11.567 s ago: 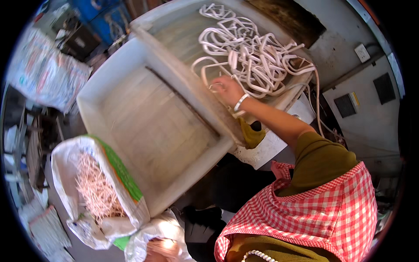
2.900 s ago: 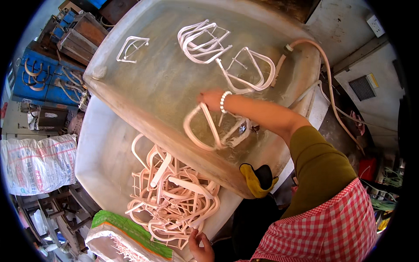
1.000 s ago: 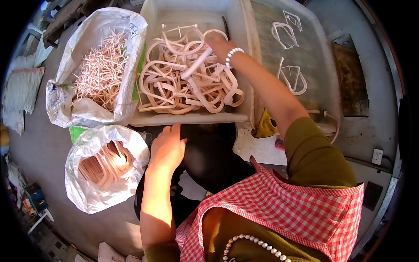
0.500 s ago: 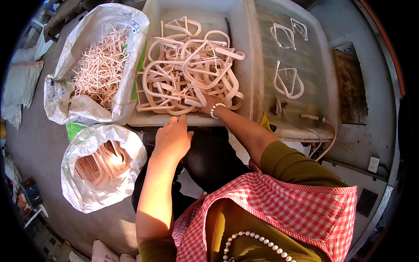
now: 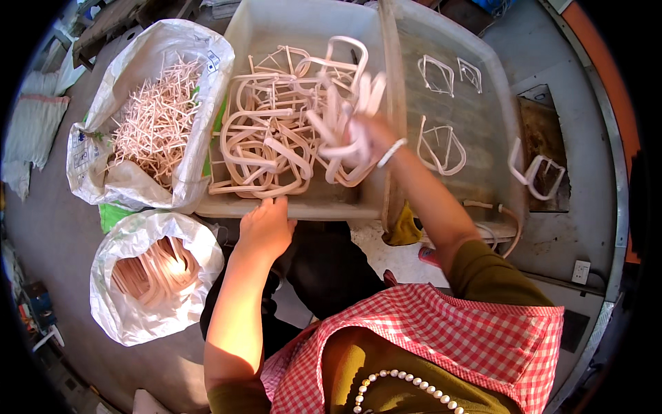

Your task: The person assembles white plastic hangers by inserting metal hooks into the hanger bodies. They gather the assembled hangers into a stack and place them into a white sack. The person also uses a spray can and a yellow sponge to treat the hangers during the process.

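Observation:
In my right hand [image 5: 369, 141] is a bunch of pale pink bent plastic pieces [image 5: 338, 124], smeared by motion, raised over the right side of a translucent tub [image 5: 221, 203]. My fingers close around their lower ends. Below and to the left lies a tangled heap of similar looped pieces [image 5: 265, 131]. My left hand [image 5: 265, 224] is at the tub's front rim, its fingers curled over the edge beside the heap. A white beaded bracelet [image 5: 392, 152] circles my right wrist.
A white sack [image 5: 96, 159] of thin pink sticks [image 5: 155, 117] stands left; a smaller sack [image 5: 114, 317] holds curved strips [image 5: 155, 272]. To the right, a water-filled tub [image 5: 452, 200] contains several looped pieces [image 5: 441, 148]. One loose piece [image 5: 545, 178] appears beyond its right side, over a brown panel.
My right hand has risen out of the heap and moved right with a bunch of pieces. A loose piece now appears right of the water tub. My left hand's fingers have come to the rim.

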`<state>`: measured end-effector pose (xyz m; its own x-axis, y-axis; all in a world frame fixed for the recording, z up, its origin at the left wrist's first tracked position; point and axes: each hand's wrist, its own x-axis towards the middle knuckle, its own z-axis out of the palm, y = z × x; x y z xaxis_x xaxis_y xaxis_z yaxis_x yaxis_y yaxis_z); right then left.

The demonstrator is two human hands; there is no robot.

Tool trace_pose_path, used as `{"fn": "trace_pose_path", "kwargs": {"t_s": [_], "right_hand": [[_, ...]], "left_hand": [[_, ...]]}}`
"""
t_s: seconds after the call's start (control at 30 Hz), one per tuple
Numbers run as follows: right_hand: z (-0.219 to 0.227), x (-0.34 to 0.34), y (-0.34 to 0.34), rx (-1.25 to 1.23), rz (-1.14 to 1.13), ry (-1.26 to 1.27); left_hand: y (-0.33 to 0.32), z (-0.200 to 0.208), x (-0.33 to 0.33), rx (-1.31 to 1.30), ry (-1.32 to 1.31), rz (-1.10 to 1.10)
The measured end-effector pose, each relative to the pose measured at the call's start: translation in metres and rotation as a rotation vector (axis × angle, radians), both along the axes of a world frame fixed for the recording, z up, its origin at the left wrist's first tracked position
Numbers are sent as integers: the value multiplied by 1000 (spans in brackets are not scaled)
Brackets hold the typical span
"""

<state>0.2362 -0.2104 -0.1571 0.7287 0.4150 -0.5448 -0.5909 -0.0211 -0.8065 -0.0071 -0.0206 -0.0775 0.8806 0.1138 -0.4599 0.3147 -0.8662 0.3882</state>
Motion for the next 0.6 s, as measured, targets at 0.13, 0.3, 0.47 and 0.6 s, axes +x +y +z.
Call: {"fn": "trace_pose_path", "kwargs": {"t_s": [0.13,0.3,0.47,0.6], "right_hand": [[-29,-3,-2,-95,255,375],[85,0,20,244,169,193],[89,-28,26,253,217,245],[79,-27,10,271,354,197]], "left_hand": [[-3,-2,14,3,-13,6],[-18,-12,26,-233,-615,239],[-30,6,50,-184,-839,200],[-27,3,44,-314,-624,63]]}}
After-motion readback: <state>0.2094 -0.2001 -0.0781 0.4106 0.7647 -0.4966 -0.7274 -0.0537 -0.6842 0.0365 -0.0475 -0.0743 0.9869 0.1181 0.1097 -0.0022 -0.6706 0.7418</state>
